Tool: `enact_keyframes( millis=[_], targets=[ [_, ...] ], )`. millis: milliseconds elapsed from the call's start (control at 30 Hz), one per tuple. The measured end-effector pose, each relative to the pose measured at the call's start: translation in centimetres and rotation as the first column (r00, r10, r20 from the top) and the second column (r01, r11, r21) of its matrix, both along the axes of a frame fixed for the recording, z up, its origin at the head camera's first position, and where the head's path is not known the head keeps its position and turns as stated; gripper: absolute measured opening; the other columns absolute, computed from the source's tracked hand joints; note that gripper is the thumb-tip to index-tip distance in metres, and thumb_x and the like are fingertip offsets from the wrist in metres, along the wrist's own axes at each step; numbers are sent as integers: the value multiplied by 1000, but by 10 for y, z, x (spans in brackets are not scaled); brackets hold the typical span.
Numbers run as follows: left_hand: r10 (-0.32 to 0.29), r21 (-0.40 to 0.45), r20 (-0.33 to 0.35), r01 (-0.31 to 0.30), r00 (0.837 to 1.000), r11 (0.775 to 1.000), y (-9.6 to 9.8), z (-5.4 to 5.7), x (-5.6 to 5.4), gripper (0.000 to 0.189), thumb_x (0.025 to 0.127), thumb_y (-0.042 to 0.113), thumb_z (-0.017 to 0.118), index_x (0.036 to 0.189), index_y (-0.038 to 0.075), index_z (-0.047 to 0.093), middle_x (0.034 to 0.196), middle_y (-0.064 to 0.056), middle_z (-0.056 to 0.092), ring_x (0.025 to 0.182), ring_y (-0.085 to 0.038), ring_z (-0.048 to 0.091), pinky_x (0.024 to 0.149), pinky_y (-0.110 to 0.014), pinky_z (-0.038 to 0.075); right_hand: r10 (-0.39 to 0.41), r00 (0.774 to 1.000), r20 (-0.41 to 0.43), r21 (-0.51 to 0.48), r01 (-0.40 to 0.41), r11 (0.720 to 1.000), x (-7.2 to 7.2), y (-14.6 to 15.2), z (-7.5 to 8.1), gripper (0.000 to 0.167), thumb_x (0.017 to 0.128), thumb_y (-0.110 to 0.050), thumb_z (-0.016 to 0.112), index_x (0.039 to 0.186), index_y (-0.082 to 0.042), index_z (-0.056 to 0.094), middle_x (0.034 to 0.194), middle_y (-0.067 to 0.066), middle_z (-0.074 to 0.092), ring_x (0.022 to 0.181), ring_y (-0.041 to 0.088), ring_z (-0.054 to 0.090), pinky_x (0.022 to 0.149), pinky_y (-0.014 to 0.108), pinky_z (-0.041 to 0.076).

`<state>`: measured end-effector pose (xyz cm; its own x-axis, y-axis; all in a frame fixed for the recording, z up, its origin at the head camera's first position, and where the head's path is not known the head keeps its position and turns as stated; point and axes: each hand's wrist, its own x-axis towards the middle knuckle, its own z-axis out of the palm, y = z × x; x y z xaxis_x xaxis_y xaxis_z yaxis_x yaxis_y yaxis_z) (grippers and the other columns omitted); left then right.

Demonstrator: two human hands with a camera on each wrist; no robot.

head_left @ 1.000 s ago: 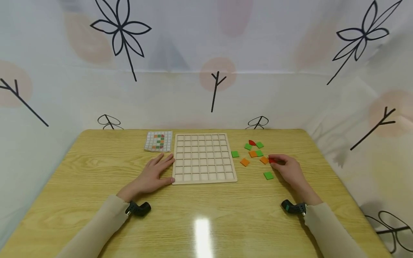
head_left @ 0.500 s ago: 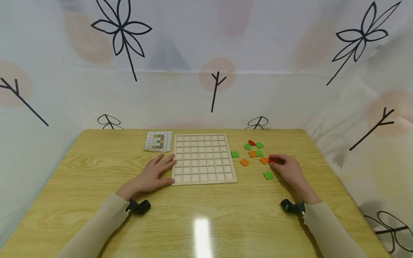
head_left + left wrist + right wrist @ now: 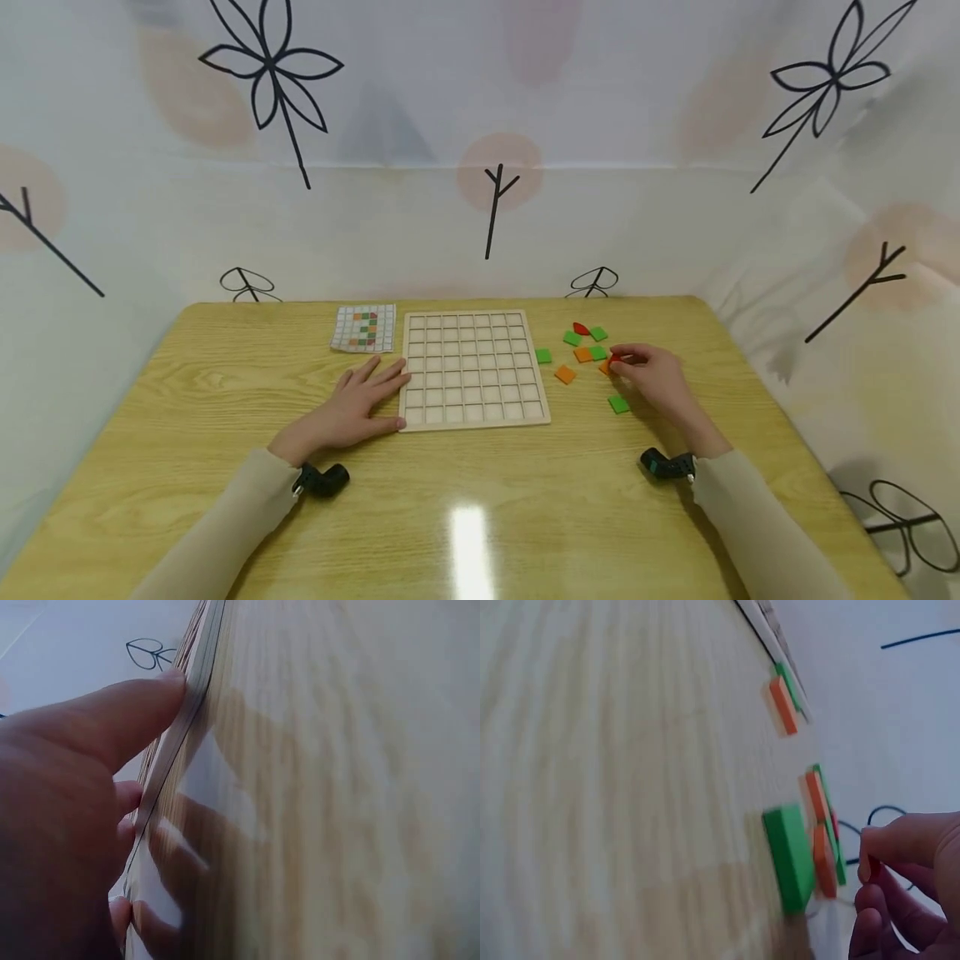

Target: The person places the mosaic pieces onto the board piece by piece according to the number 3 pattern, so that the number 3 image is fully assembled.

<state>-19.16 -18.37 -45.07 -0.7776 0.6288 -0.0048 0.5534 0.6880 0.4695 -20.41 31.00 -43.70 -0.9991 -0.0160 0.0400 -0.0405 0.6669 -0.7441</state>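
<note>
My right hand (image 3: 655,379) pinches a small red tile (image 3: 615,359) between thumb and fingertips; the fingers hide most of it. It overlaps an orange tile (image 3: 603,368) in the head view. In the right wrist view the red tile (image 3: 874,868) shows just past the thumb, off the table surface. My left hand (image 3: 352,410) lies with fingers spread along the left edge of a wooden grid board (image 3: 474,427), its fingertips on the frame. The left wrist view shows the thumb against the board's side (image 3: 196,679). Every board cell in sight is bare.
Around the right hand lie several green and orange tiles, among them a near green tile (image 3: 618,404), an orange tile (image 3: 566,374) and a leaf-shaped red tile (image 3: 581,328). A pattern card (image 3: 345,333) with coloured squares sits left of the board. Patterned cloth (image 3: 420,233) rises behind the table.
My right hand has moved left and slightly away from me, lifting the red tile from beside the orange tile to over it. The left hand stays at the board's edge.
</note>
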Motion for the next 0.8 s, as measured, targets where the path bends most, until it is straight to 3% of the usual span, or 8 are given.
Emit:
enact_keyframes(
  millis=[233,433,667,800],
  targets=[
    [-41,-18,11,41,999,999,-3,-1,-1,73,101,49,53,160,16,26,166,-8,12,150,-40,-4,112,-69,-3,41,997,-66,-15,-42,999,-19,-33,2,32,97,-16,68,124,2,68,113,20,65,99,33,62,65,26,49],
    [-41,-22,-3,41,999,999,-4,-2,-1,73,101,49,53,160,15,27,166,-8,12,150,-40,-3,112,-68,-2,146,979,-140,-75,-157,985,-39,-71,2,29,95,-9,69,121,4,69,116,18,66,100,31,61,82,41,53],
    [-39,-16,-2,39,999,999,-3,-4,-1,73,101,49,53,160,15,26,166,-8,12,150,-40,-3,112,-68,-2,213,971,-111,-106,-224,969,-61,-110,-1,25,95,-9,69,119,0,71,117,13,66,102,29,62,89,45,51],
    [-35,-4,4,35,999,999,-2,-5,-2,73,100,48,55,159,15,27,166,-8,13,151,-39,-3,112,-68,-2,225,970,-89,-117,-234,965,-73,-129,-3,23,95,-9,69,117,-1,73,120,13,65,101,30,62,86,44,52]
  ],
)
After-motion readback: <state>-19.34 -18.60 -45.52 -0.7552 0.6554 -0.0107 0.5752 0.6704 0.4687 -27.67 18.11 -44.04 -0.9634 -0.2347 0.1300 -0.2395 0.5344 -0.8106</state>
